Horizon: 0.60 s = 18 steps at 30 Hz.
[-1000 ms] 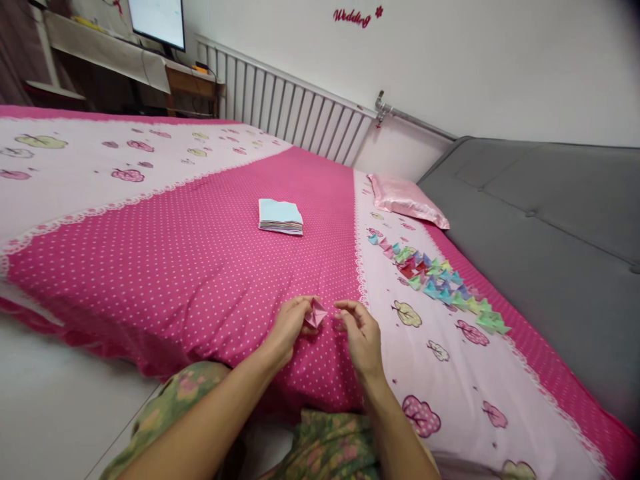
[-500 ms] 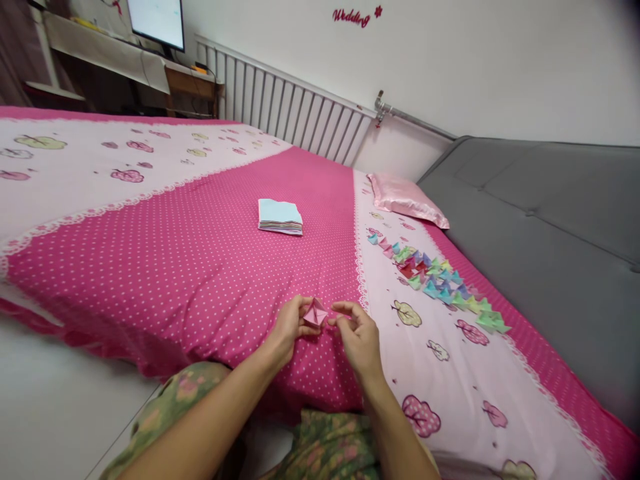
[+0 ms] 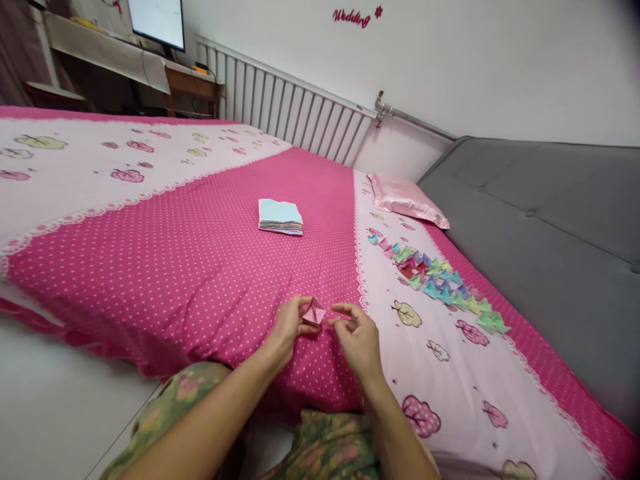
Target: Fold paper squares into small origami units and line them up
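A small folded pink origami paper (image 3: 315,312) sits between the fingers and thumb of my left hand (image 3: 289,328), just above the near edge of the bed. Its folded flaps face up toward me. My right hand (image 3: 359,339) is close by on the right, fingers bent and thumb apart from the forefinger, with a narrow gap between its fingertips and the paper. Nothing shows in the right hand. Farther back on the polka-dot cover lies a stack of square paper sheets (image 3: 280,213), a light blue one on top.
Rows of small folded paper pieces (image 3: 440,280) in several colours lie on the right of the bedspread (image 3: 210,233). Beyond them are a pink pillow (image 3: 407,200) and a grey padded headboard (image 3: 545,207). A desk with a monitor (image 3: 157,25) stands at the back left.
The pink paper has shifted very slightly left and tilted a little in my left hand. My right hand stays almost in the same place.
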Motion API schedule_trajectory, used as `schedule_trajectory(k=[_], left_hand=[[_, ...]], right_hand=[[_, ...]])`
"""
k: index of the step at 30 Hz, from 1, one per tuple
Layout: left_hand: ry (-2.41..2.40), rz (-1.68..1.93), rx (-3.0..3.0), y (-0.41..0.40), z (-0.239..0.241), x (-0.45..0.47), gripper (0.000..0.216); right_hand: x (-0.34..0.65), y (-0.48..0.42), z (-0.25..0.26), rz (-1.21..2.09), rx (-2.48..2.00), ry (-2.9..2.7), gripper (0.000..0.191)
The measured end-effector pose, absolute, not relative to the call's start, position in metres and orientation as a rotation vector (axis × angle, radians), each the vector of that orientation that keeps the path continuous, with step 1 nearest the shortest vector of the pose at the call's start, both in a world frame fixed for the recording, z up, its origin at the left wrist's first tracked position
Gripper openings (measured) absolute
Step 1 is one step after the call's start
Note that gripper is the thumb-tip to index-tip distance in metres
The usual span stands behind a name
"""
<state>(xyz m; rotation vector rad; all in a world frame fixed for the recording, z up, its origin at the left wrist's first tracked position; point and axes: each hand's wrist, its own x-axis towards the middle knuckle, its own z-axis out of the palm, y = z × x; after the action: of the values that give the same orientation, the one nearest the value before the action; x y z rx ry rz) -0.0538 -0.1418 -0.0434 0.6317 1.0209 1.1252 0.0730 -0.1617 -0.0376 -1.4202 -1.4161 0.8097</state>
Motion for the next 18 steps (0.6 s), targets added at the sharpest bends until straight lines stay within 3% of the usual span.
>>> schedule_trajectory(k=[18], left_hand=[[1.023,1.097,0.690,-0.1425,-0.0448,-0.0546,0.027]], right_hand=[[0.0728,-0.1630,-0.0318,0.711,-1.354,-1.595,0.023]])
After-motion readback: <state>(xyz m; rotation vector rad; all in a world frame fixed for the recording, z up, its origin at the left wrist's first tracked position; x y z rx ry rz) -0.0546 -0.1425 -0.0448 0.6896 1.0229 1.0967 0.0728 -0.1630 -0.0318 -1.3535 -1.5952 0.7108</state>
